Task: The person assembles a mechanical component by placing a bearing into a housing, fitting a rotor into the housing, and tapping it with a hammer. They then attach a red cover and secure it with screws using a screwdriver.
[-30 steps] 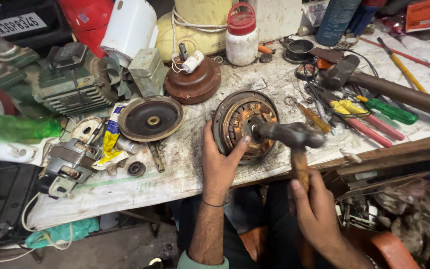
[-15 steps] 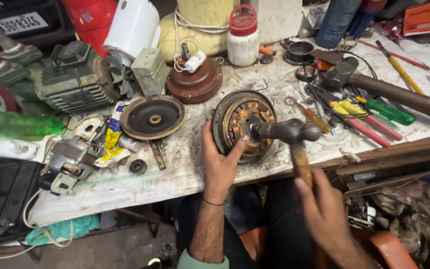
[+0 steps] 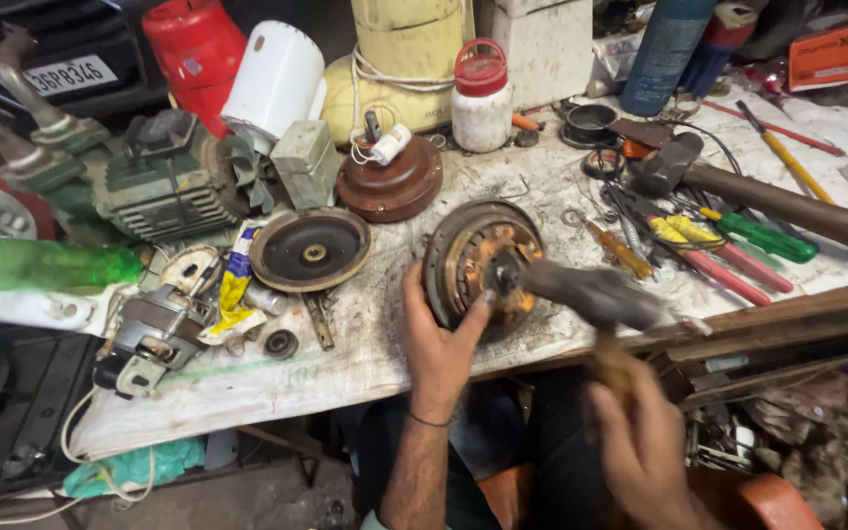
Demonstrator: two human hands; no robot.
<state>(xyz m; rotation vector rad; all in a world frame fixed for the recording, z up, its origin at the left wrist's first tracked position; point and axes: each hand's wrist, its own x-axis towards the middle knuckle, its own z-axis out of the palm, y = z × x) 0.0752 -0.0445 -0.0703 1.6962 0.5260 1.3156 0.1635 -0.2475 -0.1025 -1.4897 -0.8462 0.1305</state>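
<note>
A rusty round motor housing (image 3: 483, 267) is seen propped on edge near the front edge of the tabletop (image 3: 375, 344), its open face with orange-brown windings turned toward the camera. It is steadied by the left hand (image 3: 441, 339), whose fingers (image 3: 481, 304) are pressed against its lower left rim, the thumb spread along the side. A hammer (image 3: 591, 294) is gripped by the right hand (image 3: 640, 447); the fingers are closed around the wooden handle, and the dark metal head, blurred, is held at the centre of the housing, just at its hub.

To the left of the housing a dark round cover plate (image 3: 310, 249) is laid flat, and behind it a brown domed motor cap (image 3: 390, 180) is placed. To the right, screwdrivers with green, yellow and pink handles (image 3: 728, 245) are scattered, well apart from the hands. A white plastic jar with a red lid (image 3: 481, 96) is set behind, and a green bottle (image 3: 41, 265) is laid at the far left.
</note>
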